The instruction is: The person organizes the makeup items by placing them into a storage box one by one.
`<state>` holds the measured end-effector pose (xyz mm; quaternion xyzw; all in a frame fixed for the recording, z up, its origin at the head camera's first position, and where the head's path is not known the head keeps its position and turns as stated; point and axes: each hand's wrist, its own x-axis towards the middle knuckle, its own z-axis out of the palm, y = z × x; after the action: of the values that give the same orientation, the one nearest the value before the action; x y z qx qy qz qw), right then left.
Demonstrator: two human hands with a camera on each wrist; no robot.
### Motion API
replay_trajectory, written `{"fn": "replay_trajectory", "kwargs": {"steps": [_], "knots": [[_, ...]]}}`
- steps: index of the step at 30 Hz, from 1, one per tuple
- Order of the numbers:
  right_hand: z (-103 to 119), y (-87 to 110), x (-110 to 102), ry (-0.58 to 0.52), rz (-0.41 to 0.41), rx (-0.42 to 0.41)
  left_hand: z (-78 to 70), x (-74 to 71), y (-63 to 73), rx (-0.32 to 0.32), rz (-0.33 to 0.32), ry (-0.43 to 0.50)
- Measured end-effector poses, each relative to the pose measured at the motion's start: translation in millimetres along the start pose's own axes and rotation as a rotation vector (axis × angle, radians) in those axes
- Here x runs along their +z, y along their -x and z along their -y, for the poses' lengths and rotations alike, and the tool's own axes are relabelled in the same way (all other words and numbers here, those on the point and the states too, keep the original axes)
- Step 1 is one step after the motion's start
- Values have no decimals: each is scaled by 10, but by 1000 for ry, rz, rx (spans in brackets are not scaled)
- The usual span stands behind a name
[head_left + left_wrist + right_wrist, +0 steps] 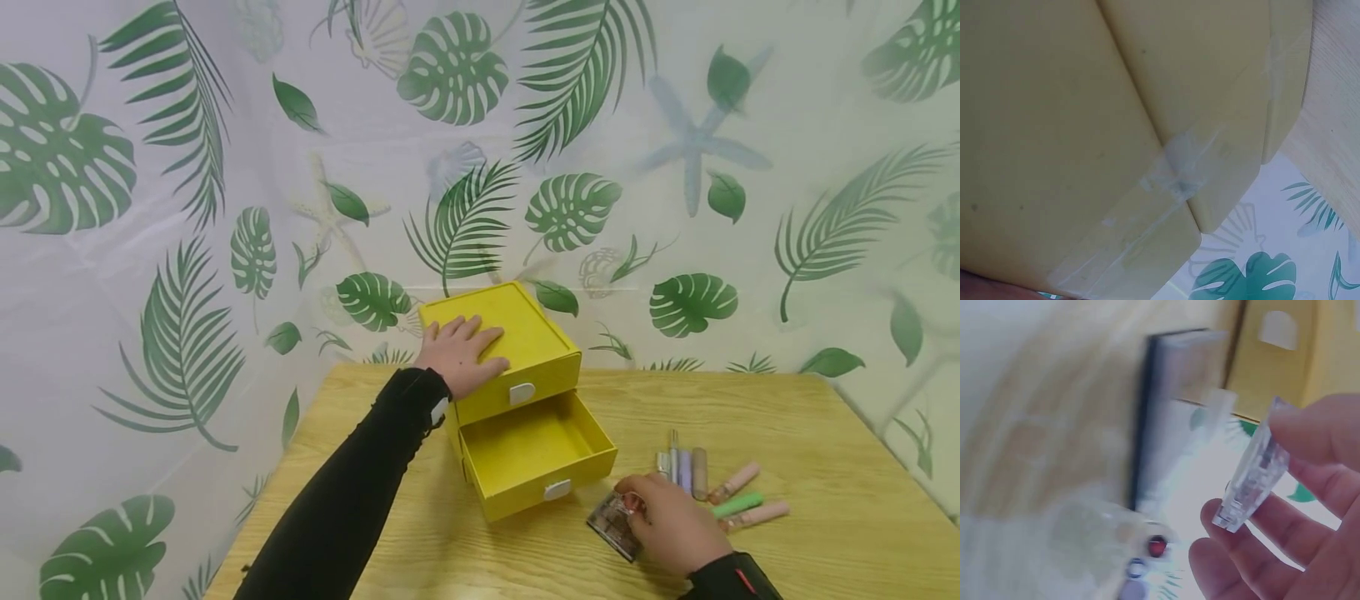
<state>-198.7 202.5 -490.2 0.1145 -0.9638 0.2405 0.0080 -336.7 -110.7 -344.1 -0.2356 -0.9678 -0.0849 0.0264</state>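
My left hand (459, 357) rests with spread fingers on top of a yellow drawer box (525, 325). The box's lower drawer (540, 446) is pulled out, and its upper drawer is in. Clear tape (1172, 175) crosses the box's side in the left wrist view. Over the table, my right hand (678, 521) pinches a small clear plastic case (1252, 478) between thumb and fingers; its contents are too blurred to tell. Right by these fingers is a flat square case with a dark edge (613, 527), and the right wrist view shows it blurred.
Right of the box, several slim tubes lie on the wooden table (420, 550): a purple one (685, 471), a brown one (699, 473), a green one (738, 504) and pink ones (759, 514). A leaf-patterned sheet (480, 150) hangs behind the table.
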Motion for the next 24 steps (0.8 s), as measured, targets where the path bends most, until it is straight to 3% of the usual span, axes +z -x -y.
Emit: {"fn": "replay_trajectory", "kwargs": {"steps": [6,14,19,24], "knots": [[173,72,-246,-40,-14,-18,-1,-4,5,0,8,11],[459,124,-487,3,-193,-155,7,-20,0,1,5,-3],[677,87,-495,-21,-260,-268,13,-21,6,-3,1,4],[822,-50,-400,-48,-236,-407,10,-3,10,-4,-1,9]]}}
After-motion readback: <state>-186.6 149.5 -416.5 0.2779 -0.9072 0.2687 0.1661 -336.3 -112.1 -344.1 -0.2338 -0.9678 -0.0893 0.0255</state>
